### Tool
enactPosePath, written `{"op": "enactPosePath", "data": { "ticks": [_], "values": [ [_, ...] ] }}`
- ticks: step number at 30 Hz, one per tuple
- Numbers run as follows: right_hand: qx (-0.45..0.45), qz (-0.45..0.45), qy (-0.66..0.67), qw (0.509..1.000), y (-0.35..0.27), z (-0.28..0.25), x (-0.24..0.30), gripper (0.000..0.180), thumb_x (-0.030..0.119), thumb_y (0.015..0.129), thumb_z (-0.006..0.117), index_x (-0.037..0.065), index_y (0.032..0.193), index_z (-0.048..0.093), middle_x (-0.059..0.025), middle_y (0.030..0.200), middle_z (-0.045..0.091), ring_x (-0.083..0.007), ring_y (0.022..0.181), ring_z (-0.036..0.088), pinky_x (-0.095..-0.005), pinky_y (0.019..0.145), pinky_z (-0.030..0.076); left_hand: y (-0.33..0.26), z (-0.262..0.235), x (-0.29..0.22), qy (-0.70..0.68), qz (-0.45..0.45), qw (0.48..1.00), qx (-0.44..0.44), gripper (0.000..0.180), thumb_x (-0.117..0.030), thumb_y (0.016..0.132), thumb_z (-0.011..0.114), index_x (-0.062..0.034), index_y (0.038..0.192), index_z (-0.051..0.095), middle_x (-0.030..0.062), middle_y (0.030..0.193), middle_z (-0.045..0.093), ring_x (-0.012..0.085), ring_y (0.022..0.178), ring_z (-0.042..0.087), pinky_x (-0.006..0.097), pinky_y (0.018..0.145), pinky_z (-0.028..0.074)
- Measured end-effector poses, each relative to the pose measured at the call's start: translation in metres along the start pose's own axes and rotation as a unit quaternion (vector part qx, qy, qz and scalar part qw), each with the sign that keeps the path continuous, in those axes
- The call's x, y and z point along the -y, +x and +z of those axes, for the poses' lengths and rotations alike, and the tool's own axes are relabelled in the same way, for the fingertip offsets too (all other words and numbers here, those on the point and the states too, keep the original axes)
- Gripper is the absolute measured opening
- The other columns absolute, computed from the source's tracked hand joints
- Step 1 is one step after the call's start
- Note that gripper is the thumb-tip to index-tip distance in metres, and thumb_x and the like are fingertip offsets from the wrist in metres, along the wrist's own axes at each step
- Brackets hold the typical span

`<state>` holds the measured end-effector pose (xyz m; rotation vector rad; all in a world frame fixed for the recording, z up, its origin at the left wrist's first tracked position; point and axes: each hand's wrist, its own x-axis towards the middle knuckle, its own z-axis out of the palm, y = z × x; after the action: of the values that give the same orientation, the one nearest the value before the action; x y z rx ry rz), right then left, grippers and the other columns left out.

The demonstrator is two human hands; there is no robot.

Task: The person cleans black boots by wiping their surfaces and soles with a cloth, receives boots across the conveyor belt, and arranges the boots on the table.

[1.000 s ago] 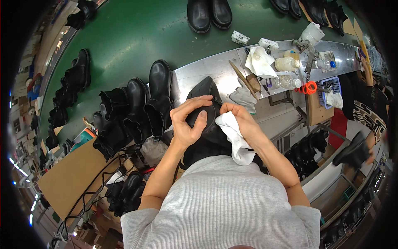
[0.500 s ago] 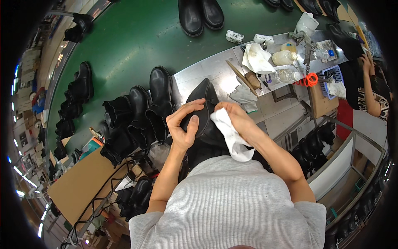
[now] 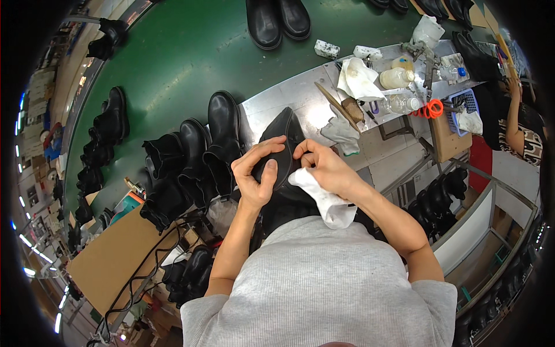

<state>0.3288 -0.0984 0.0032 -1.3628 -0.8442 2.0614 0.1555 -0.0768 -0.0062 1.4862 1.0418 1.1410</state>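
A black boot is held up in front of the chest, between both hands, with its toe pointing away toward the metal counter. The left hand is wrapped around the boot's left side; its grip is closed on the leather, with the fingers curled over the upper edge and the thumb underneath. The right hand is pressed against the boot's right side, its grip closed on a white cloth, which is bunched under the palm and hangs down below the wrist, touching the boot just beside the left fingertips.

Just to the left of the left grip, a row of black boots stands upright at the counter's edge. Beyond both grips, on the counter, a grey rag, a wooden-handled brush and a crumpled white cloth sheet are seen; further off to the right lie plastic bottles and orange-handled scissors. Well beyond the counter, a pair of black boots stands on the green floor. At the far right, another person's arm is visible.
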Motion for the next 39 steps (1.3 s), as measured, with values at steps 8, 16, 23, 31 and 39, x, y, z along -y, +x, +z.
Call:
{"op": "enactPosePath", "data": {
  "ticks": [8,16,23,31,39],
  "values": [
    [-0.009,0.014,0.023,1.0,-0.004,0.003,0.006,0.015,0.001,0.085,0.049,0.001,0.1,0.049,0.0012,0.071,0.052,-0.0044,0.062,0.046,-0.0196,0.056,0.038,0.0,-0.001,0.001,0.005,-0.002,1.0,0.004,0.025,-0.005,0.07,0.053,0.0101,0.087,0.063,0.0231,0.096,0.065,0.0276,0.09,0.065,0.032,0.085,0.047],
    [0.002,0.002,0.016,1.0,0.002,0.0,0.0,0.02,0.001,0.083,0.054,0.003,0.102,0.047,0.0024,0.066,0.051,-0.0031,0.055,0.042,-0.02,0.051,0.036,0.0,-0.002,0.001,0.003,-0.002,1.0,0.005,0.025,-0.005,0.069,0.053,0.01,0.087,0.063,0.0232,0.097,0.065,0.0281,0.091,0.064,0.032,0.085,0.047],
    [-0.021,0.058,0.143,0.988,0.02,-0.009,-0.008,0.01,0.008,0.088,0.051,0.004,0.094,0.059,0.0031,0.07,0.056,-0.0023,0.059,0.05,-0.0171,0.051,0.041,-0.005,-0.005,0.004,0.004,0.008,1.0,-0.005,0.029,-0.011,0.072,0.052,0.0106,0.088,0.063,0.0236,0.097,0.065,0.0285,0.091,0.064,0.033,0.086,0.046],
    [-0.013,-0.111,-0.124,0.986,0.002,0.011,0.0,0.039,0.001,0.075,0.066,0.001,0.11,0.05,0.0028,0.074,0.042,-0.0027,0.067,0.043,-0.0175,0.058,0.038,-0.01,-0.014,0.009,-0.018,-0.019,0.999,-0.045,0.032,-0.013,0.072,0.051,0.0111,0.088,0.063,0.0242,0.098,0.065,0.028,0.092,0.064,0.033,0.088,0.045],
    [-0.033,-0.121,-0.13,0.983,0.004,0.012,0.004,0.023,0.001,0.079,0.057,0.0,0.101,0.052,0.0011,0.073,0.047,-0.0043,0.065,0.046,-0.0189,0.058,0.041,-0.007,-0.015,0.008,-0.023,-0.02,0.999,-0.039,0.032,-0.013,0.072,0.051,0.0115,0.089,0.063,0.0247,0.097,0.065,0.0284,0.092,0.064,0.034,0.088,0.045]
  ]
}}
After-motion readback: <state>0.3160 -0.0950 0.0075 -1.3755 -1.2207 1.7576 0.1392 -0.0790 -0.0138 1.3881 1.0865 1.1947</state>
